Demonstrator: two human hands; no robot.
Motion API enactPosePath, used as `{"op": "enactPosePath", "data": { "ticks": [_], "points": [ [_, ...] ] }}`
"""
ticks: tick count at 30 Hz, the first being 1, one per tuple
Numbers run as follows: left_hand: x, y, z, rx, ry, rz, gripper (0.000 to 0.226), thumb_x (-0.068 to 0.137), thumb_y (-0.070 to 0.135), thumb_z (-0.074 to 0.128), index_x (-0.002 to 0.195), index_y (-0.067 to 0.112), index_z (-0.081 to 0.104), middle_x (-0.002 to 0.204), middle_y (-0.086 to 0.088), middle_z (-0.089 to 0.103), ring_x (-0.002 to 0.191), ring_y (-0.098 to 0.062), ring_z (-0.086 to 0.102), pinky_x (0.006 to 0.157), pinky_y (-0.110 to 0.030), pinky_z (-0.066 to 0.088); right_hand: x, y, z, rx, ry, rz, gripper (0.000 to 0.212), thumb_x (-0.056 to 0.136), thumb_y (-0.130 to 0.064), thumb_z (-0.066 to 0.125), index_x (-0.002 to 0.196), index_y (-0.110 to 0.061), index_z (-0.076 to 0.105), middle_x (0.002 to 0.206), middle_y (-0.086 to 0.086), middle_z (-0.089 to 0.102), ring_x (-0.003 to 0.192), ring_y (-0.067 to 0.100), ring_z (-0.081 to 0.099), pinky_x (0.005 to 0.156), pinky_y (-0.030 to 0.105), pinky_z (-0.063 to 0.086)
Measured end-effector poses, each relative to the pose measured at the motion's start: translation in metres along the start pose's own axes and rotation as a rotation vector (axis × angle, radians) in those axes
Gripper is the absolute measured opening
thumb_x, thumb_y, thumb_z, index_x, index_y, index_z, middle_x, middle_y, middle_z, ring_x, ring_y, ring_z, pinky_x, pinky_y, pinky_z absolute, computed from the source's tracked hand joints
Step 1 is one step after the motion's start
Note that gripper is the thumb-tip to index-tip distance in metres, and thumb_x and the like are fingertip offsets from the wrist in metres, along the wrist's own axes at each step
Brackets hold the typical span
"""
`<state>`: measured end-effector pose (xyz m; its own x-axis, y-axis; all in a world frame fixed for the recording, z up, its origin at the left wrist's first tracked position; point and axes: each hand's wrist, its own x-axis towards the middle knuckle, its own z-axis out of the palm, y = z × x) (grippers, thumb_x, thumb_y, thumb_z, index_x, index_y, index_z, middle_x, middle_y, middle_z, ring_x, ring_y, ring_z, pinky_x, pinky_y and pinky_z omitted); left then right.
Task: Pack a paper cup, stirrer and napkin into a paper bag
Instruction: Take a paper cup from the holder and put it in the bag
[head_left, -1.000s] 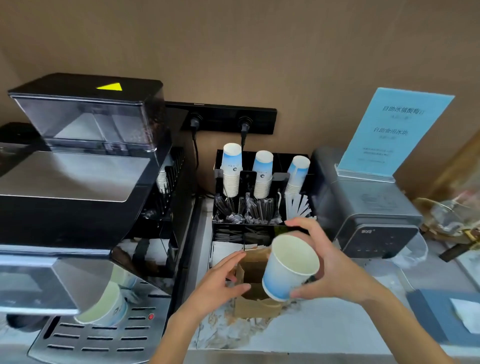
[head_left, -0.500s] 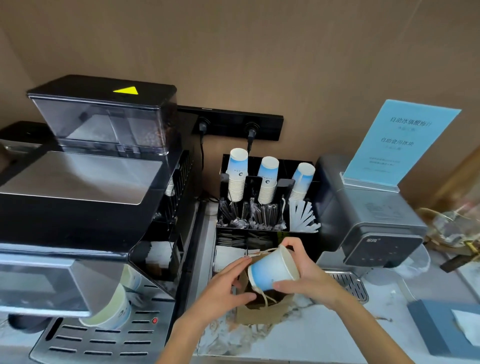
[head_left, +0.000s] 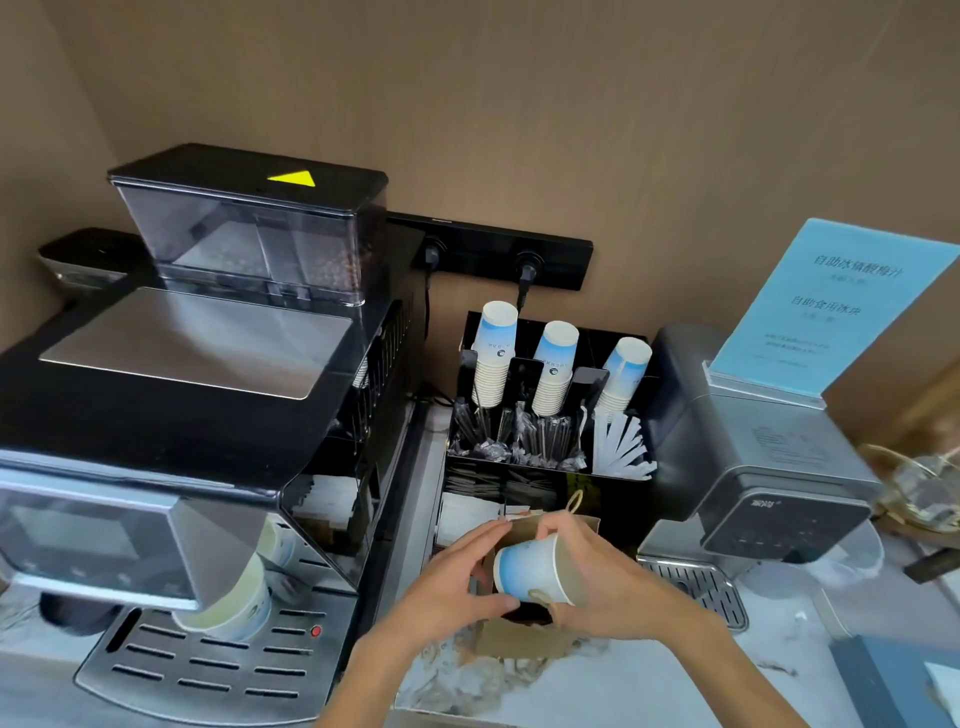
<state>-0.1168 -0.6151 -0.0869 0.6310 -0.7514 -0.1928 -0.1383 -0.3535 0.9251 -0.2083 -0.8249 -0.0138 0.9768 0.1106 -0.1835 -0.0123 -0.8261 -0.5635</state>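
A brown paper bag (head_left: 524, 640) stands open on the marble counter in front of me. My right hand (head_left: 608, 587) grips a blue-and-white paper cup (head_left: 530, 567), tilted with its base pointing left over the bag's mouth. My left hand (head_left: 452, 582) pinches the bag's left rim and holds it open. Behind the bag a black organizer (head_left: 613, 499) holds stacked cups (head_left: 493, 353), wrapped stirrers (head_left: 540, 436), white sticks (head_left: 621, 447) and napkins (head_left: 465, 512).
A large coffee machine (head_left: 192, 415) fills the left side, with a paper cup (head_left: 234, 603) under its spout on the drip tray. A grey dispenser (head_left: 748, 452) carrying a blue sign (head_left: 826, 306) stands on the right. A dark tray (head_left: 883, 675) lies at the counter's right front.
My right hand has brought the cup down and left, turning it from mouth-towards-me to base-first at the bag's opening. My left hand stayed on the bag's rim.
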Motion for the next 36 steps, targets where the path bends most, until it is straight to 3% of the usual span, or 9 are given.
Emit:
{"op": "enactPosePath", "data": {
  "ticks": [3,5,10,15,17,22,27,30,36],
  "points": [
    [0.002,-0.001,0.003,0.0,0.003,0.01,0.086,0.078,0.033,0.08,0.149,0.047,0.033,0.151,0.035,0.028,0.096,-0.002,0.057,0.081,-0.014,0.049,0.003,-0.002,-0.004,-0.041,-0.045,-0.001,0.058,0.066,-0.038,0.063,0.108,-0.048,0.024,0.108,-0.037,0.024,0.097,-0.005,0.042,0.059,0.012,0.036],
    [0.003,-0.001,0.002,-0.007,0.009,-0.003,0.086,0.079,0.03,0.08,0.149,0.047,0.033,0.151,0.035,0.028,0.097,-0.003,0.057,0.079,-0.014,0.048,0.004,-0.001,-0.006,-0.073,-0.056,0.008,0.059,0.065,-0.038,0.062,0.109,-0.049,0.024,0.106,-0.027,0.028,0.096,-0.001,0.045,0.059,0.013,0.036],
    [0.001,0.001,0.003,0.014,0.009,-0.006,0.084,0.08,0.033,0.078,0.147,0.053,0.031,0.147,0.045,0.023,0.097,-0.006,0.058,0.08,-0.017,0.052,0.003,0.005,-0.014,-0.157,-0.082,0.025,0.065,0.063,-0.034,0.068,0.107,-0.051,0.024,0.108,-0.022,0.03,0.092,0.003,0.049,0.058,0.014,0.034],
    [0.002,-0.002,0.006,0.004,0.012,-0.006,0.087,0.076,0.039,0.077,0.146,0.055,0.029,0.149,0.041,0.025,0.097,-0.001,0.058,0.076,-0.015,0.049,0.005,-0.001,-0.019,-0.13,-0.109,0.025,0.06,0.06,-0.035,0.066,0.101,-0.053,0.025,0.104,-0.028,0.031,0.095,0.005,0.049,0.062,0.016,0.038],
    [0.002,-0.002,0.004,-0.011,0.018,-0.01,0.087,0.075,0.039,0.078,0.145,0.057,0.03,0.149,0.042,0.026,0.096,-0.001,0.057,0.078,-0.016,0.05,0.005,0.002,-0.022,-0.084,-0.105,0.047,0.057,0.063,-0.026,0.07,0.1,-0.047,0.032,0.107,-0.025,0.035,0.096,0.005,0.049,0.066,0.02,0.045],
    [0.001,0.002,0.006,0.007,0.006,0.0,0.086,0.077,0.04,0.079,0.142,0.063,0.028,0.147,0.047,0.022,0.096,-0.001,0.058,0.077,-0.016,0.049,0.007,0.009,-0.018,-0.239,-0.215,0.117,0.061,0.066,-0.018,0.072,0.111,-0.037,0.035,0.111,-0.011,0.036,0.1,0.012,0.045,0.07,0.024,0.044],
    [0.004,0.006,0.013,0.037,-0.012,0.025,0.086,0.076,0.039,0.078,0.143,0.061,0.028,0.147,0.049,0.02,0.088,0.003,0.054,0.076,-0.015,0.048,0.029,0.003,0.004,-0.434,-0.333,0.186,0.058,0.069,-0.037,0.076,0.109,-0.021,0.037,0.117,0.008,0.051,0.103,0.028,0.054,0.073,0.038,0.049],
    [0.004,0.009,0.014,0.02,-0.007,0.032,0.085,0.077,0.037,0.079,0.142,0.062,0.03,0.147,0.049,0.02,0.094,0.001,0.056,0.083,-0.019,0.052,0.046,-0.001,0.028,-0.484,-0.381,0.202,0.067,0.074,-0.045,0.073,0.124,-0.015,0.039,0.119,0.015,0.053,0.106,0.035,0.059,0.081,0.046,0.055],
    [0.003,0.009,0.014,-0.039,0.004,0.017,0.086,0.08,0.028,0.08,0.146,0.054,0.032,0.146,0.048,0.021,0.094,-0.004,0.058,0.087,-0.022,0.054,0.074,0.003,0.057,-0.558,-0.555,0.268,0.06,0.089,-0.029,0.064,0.139,-0.011,0.037,0.137,0.022,0.04,0.119,0.041,0.052,0.093,0.05,0.051]
  ]
}}
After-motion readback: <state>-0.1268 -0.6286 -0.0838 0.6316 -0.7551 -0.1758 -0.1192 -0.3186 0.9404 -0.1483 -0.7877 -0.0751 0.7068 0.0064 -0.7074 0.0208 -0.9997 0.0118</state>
